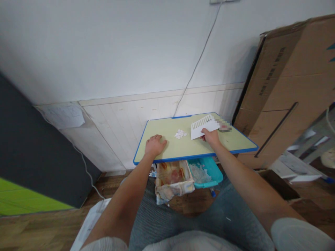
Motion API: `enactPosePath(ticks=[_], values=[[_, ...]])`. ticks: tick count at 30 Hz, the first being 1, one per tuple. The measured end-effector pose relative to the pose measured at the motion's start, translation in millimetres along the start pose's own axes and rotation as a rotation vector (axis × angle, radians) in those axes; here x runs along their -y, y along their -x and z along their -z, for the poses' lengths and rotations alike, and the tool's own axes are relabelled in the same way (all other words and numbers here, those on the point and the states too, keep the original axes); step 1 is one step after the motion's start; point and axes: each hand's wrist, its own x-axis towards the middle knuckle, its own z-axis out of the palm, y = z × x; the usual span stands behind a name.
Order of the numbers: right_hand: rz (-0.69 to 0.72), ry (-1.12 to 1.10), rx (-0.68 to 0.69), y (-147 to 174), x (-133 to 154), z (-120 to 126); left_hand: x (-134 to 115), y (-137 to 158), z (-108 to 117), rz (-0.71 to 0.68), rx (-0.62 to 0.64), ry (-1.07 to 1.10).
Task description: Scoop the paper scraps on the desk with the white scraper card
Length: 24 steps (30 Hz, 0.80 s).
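My left hand (155, 145) lies open on the left part of a pale yellow-green table (172, 150) with a blue edge. In my right hand (210, 136) is a white card (201, 129) with a row of slot-like marks along its upper part, gripped at its lower edge between thumb and fingers. The card is tilted above the table's right half. Between the hands lies a small loose pile of white paper-like pieces (180, 134). A pixelated item (224, 126) sits to the right of the card; what it is cannot be made out.
Below the table's front edge are a cloth-lined box (175, 190) and a turquoise bin (216, 179) holding whitish bits. Tall cardboard boxes (285, 87) stand at the right. A cable (197, 62) runs down the wall behind the table. A dark panel (34, 150) is on the left.
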Motion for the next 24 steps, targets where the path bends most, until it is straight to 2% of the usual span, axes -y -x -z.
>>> enactPosePath(ticks=[11,24], values=[[0.004,0.055,-0.031,11,9,3,0,1,1,-0.004,0.003,-0.008],[0.023,0.122,-0.036,43,-16,45,-1,1,1,-0.006,-0.004,-0.002]])
